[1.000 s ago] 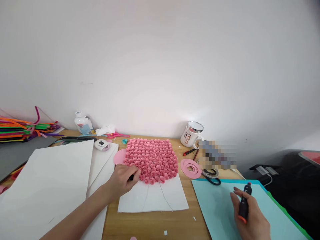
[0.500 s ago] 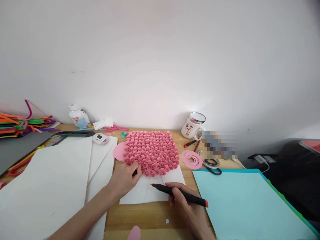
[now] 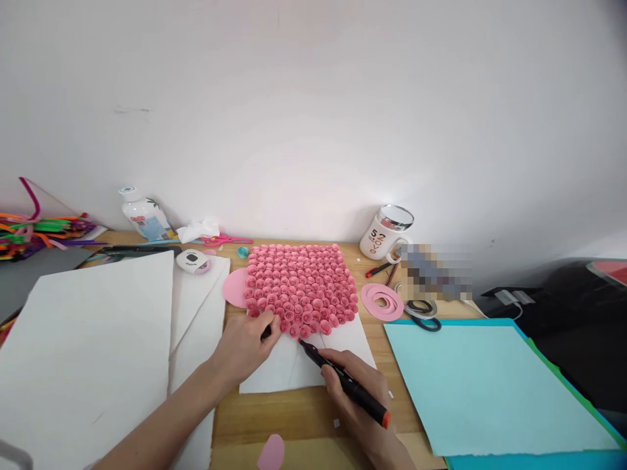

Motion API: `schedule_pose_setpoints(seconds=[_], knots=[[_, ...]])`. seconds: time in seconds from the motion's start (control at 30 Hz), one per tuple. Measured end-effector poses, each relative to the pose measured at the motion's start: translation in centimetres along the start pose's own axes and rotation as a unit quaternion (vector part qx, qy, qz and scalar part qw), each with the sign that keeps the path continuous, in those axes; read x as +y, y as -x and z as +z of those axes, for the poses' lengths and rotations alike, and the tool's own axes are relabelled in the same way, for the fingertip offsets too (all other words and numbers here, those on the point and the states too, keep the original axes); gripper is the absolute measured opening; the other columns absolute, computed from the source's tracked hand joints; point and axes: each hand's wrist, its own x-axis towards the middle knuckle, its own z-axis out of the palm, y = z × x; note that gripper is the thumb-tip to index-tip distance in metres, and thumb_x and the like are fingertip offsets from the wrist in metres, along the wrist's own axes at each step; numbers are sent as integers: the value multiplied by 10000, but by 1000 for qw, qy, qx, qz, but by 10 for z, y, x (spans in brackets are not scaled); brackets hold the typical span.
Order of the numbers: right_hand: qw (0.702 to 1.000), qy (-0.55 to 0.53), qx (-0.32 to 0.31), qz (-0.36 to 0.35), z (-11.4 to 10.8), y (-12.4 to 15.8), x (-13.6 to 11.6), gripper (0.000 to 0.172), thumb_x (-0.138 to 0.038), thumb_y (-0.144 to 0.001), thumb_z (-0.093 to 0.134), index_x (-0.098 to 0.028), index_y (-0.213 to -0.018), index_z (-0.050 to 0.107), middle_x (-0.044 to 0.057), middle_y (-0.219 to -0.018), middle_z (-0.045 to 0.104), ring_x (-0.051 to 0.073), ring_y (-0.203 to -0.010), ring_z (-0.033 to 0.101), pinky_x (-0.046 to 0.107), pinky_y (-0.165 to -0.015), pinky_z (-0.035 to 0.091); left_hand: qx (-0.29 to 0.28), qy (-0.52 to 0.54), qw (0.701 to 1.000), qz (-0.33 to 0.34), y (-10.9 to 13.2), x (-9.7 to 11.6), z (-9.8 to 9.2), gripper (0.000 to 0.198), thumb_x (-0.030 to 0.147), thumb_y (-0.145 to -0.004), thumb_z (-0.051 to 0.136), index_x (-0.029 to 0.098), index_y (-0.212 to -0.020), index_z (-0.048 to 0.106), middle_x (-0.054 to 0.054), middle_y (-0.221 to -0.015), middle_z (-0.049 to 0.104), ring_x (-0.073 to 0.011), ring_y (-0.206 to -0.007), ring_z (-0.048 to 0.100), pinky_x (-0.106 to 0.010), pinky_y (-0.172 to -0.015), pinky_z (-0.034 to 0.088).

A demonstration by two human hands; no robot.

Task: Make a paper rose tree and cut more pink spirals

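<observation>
My right hand (image 3: 355,391) is closed around a black marker (image 3: 350,385) with an orange end, its uncapped red tip touching the front edge of the flower rows. Many rolled pink paper flowers (image 3: 304,277) stand in packed rows on a white paper sheet (image 3: 274,372), whose near part is bare with faint lines. At the left front corner of the rows, my left hand (image 3: 245,346) is closed on a small black piece (image 3: 266,331), apparently the marker cap, mostly hidden by the fingers.
Left lie white sheets (image 3: 98,326), a white tape dispenser (image 3: 193,261), a bottle (image 3: 147,217) and coloured pipe cleaners (image 3: 44,232). Right are a mug (image 3: 385,235), a pink paper spiral (image 3: 382,301), scissors (image 3: 426,322) and light blue sheets (image 3: 490,385). A pink paper circle (image 3: 235,288) touches the flowers.
My right hand has brought the marker tip forward from the bare paper to the flowers' front edge, tilting the marker more steeply. The left hand stays in place; the view has shifted slightly.
</observation>
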Motion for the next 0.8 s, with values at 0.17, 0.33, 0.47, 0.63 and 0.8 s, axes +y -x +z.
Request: schedule_pose_setpoints(seconds=[0.17, 0.33, 0.47, 0.63, 0.8], knots=[[996, 26, -1, -89, 0, -2, 2, 197, -152, -846, 535, -179, -1006, 647, 46, -794, 683, 143, -663, 661, 212, -609, 536, 6, -12, 1000, 10, 1, 0, 0, 309, 203, -871, 408, 185, -562, 402, 74, -424, 343, -73, -370, 312, -216, -428, 234], [992, 52, -7, -112, 2, -3, 4, 207, -153, -845, 545, -167, -1026, 643, 79, -838, 694, 163, -699, 684, 225, -641, 562, 13, -22, 999, 23, 0, 1, 2, 317, 201, -875, 405, 184, -558, 417, 73, -419, 353, -72, -360, 319, -219, -424, 233], [993, 48, -12, -108, 1, -2, 2, 201, -151, -844, 548, -165, -1021, 642, 81, -840, 696, 164, -706, 687, 228, -648, 567, 4, -24, 1000, 13, 0, 0, 3, 322, 210, -878, 400, 187, -557, 418, 71, -415, 361, -75, -358, 323, -219, -423, 237], [993, 43, -8, -110, -1, -1, 2, 188, -142, -830, 557, -162, -995, 644, 84, -846, 709, 168, -726, 697, 228, -674, 574, -7, -24, 1000, 1, 1, 0, 1, 328, 234, -885, 390, 189, -563, 430, 66, -418, 378, -80, -362, 331, -217, -417, 247], [990, 64, -2, -125, -5, 3, 3, 190, -140, -797, 583, -175, -963, 670, 72, -841, 733, 184, -765, 718, 223, -690, 589, -18, -18, 1000, -9, 1, 0, 1, 319, 240, -883, 391, 189, -574, 450, 66, -414, 387, -80, -356, 336, -211, -412, 249]])
